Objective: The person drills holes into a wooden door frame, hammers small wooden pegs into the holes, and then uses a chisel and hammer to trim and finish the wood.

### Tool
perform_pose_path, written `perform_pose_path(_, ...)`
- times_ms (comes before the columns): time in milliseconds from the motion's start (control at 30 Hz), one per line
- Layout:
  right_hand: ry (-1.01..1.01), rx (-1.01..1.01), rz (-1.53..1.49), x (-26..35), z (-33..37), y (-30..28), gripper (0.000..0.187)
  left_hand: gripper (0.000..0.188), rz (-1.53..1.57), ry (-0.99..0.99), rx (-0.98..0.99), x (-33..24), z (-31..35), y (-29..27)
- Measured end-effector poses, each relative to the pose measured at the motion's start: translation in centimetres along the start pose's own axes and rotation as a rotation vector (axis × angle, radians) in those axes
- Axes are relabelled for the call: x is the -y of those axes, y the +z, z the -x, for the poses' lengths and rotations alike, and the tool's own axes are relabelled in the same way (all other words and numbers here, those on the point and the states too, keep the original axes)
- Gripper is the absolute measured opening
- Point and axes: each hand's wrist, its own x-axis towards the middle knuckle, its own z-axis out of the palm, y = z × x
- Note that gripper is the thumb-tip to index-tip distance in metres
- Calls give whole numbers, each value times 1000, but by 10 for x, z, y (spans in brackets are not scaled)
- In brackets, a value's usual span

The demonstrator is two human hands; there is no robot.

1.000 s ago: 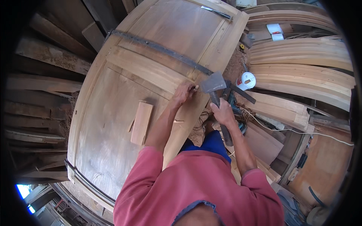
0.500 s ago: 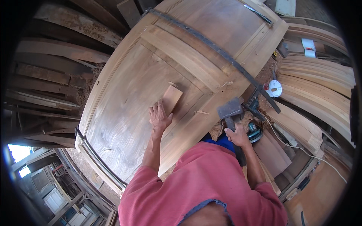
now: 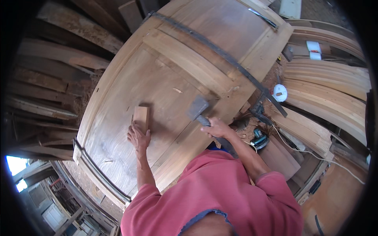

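A wooden panel door (image 3: 118, 135) lies flat in front of me, with long dark metal bar clamps (image 3: 220, 51) across it. My left hand (image 3: 138, 135) is closed around the lower end of a small wood block (image 3: 141, 115), which rests on the door's near panel. In my right hand (image 3: 216, 128) is the handle of a hammer (image 3: 198, 107) with a broad dark head, held over the door's near edge to the right of the block. The head is slightly smeared by motion. A small wood sliver (image 3: 177, 90) lies on the panel beyond the block.
A chisel-like tool (image 3: 264, 18) lies on the door's far right part. To the right are stacked boards (image 3: 327, 80), a white round container (image 3: 280, 93), a green power tool (image 3: 258, 138) and a pale cord (image 3: 303, 151). Rough planks (image 3: 43, 78) lie along the left.
My left hand has moved the wood block leftward and nearer along the panel. The hammer has swung from beside the door to above it, leftward. The view has shifted slightly.
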Motion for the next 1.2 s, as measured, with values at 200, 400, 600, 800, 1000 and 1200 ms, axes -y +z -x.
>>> perform_pose_path(200,24,99,114,12,-22,33,42,90,166,286,-184,-60,-12,4)
perform_pose_path(400,43,-76,670,26,-8,37,53,68,378,872,99,-235,-22,0)
perform_pose_path(600,80,-191,509,34,27,29,54,71,236,1070,241,-328,-30,48)
perform_pose_path(800,14,-311,399,0,27,39,40,77,33,1062,286,-347,-11,51)
perform_pose_path(1000,-64,-539,490,-20,39,35,38,73,-16,1056,290,-358,-5,47)
perform_pose_path(1200,-127,-509,307,-71,104,-37,41,66,45,1098,282,-352,-16,51)
